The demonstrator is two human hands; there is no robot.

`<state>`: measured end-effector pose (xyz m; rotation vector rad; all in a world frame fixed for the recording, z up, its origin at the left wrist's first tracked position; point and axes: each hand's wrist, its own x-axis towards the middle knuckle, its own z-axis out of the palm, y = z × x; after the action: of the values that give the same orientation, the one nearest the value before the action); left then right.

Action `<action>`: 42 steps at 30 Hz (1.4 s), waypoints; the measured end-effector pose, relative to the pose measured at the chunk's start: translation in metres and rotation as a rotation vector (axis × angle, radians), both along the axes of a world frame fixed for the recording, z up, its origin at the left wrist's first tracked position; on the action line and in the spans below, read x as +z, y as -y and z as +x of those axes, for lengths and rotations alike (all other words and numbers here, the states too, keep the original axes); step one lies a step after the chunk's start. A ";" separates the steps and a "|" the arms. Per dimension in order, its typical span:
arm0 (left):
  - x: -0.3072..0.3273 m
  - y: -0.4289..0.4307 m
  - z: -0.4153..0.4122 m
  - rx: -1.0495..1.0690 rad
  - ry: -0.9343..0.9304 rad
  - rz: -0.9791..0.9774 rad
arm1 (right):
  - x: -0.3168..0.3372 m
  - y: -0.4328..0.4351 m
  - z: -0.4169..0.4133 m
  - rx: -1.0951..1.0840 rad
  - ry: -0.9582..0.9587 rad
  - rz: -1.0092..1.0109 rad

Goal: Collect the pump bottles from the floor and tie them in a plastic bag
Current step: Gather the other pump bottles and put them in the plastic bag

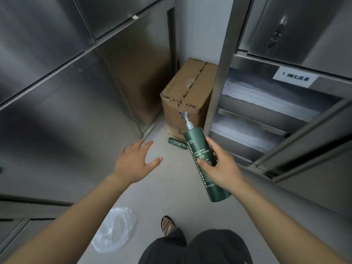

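Note:
My right hand grips a tall dark green hand wash pump bottle around its middle, silver pump pointing up and away, held above the floor. A second green bottle lies on its side on the floor beyond it, partly hidden by the held one, at the foot of a cardboard box. My left hand hovers open over the floor, fingers spread, holding nothing. A crumpled clear plastic bag lies on the floor near my left forearm.
A taped cardboard box stands in the far corner. Steel cabinet doors line the left side. On the right, an open steel cabinet holds shelves of folded white linen. My sandalled foot is on the pale floor.

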<state>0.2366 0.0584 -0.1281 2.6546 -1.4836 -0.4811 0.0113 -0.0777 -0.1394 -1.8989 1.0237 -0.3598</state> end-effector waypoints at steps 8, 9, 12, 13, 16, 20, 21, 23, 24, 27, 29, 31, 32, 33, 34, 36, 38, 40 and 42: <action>-0.002 0.067 0.055 -0.010 -0.053 -0.099 | -0.008 0.071 0.050 0.051 -0.049 -0.004; -0.005 0.076 0.056 0.001 -0.052 -0.088 | -0.011 0.082 0.053 0.060 -0.053 0.009; -0.019 0.103 0.057 0.049 -0.050 -0.060 | -0.026 0.117 0.061 0.103 -0.068 0.069; -0.027 0.113 0.057 0.076 -0.053 -0.058 | -0.034 0.129 0.064 0.130 -0.081 0.083; -0.066 0.145 0.060 0.123 -0.061 -0.059 | -0.071 0.159 0.074 0.214 -0.108 0.086; -0.161 0.182 0.080 0.160 -0.096 -0.009 | -0.160 0.185 0.094 0.240 -0.125 0.120; -0.190 0.190 0.088 0.161 -0.099 0.004 | -0.189 0.189 0.099 0.230 -0.129 0.127; -0.253 0.204 0.104 0.154 -0.091 0.034 | -0.253 0.196 0.110 0.224 -0.152 0.142; -0.285 0.210 0.113 0.146 -0.085 0.047 | -0.288 0.199 0.116 0.216 -0.151 0.154; -0.384 0.227 0.135 0.125 -0.066 0.075 | -0.394 0.210 0.130 0.180 -0.128 0.201; -0.447 0.238 0.147 0.119 -0.065 0.078 | -0.463 0.216 0.138 0.149 -0.127 0.214; -0.508 0.248 0.156 0.101 -0.058 0.060 | -0.529 0.223 0.145 0.115 -0.119 0.209; -0.537 0.254 0.160 0.077 -0.040 0.051 | -0.561 0.226 0.149 0.105 -0.111 0.198; -0.565 0.260 0.164 0.047 -0.016 0.047 | -0.591 0.228 0.152 0.092 -0.105 0.188; -0.593 0.266 0.168 0.020 0.007 0.044 | -0.619 0.231 0.155 0.078 -0.101 0.179; -0.640 0.277 0.175 -0.012 0.039 0.039 | -0.668 0.235 0.159 0.053 -0.104 0.148; -0.685 0.287 0.180 -0.031 0.058 0.032 | -0.711 0.236 0.158 0.037 -0.104 0.102; -0.726 0.299 0.183 -0.073 0.073 0.030 | -0.752 0.233 0.155 0.004 -0.099 0.067; -0.760 0.306 0.187 -0.105 0.083 0.014 | -0.783 0.229 0.149 -0.020 -0.118 0.044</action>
<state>0.4236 -0.2475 -0.8877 2.6478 -1.6559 -0.3939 0.1605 -0.3066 -0.9227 -1.8897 1.1201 -0.2362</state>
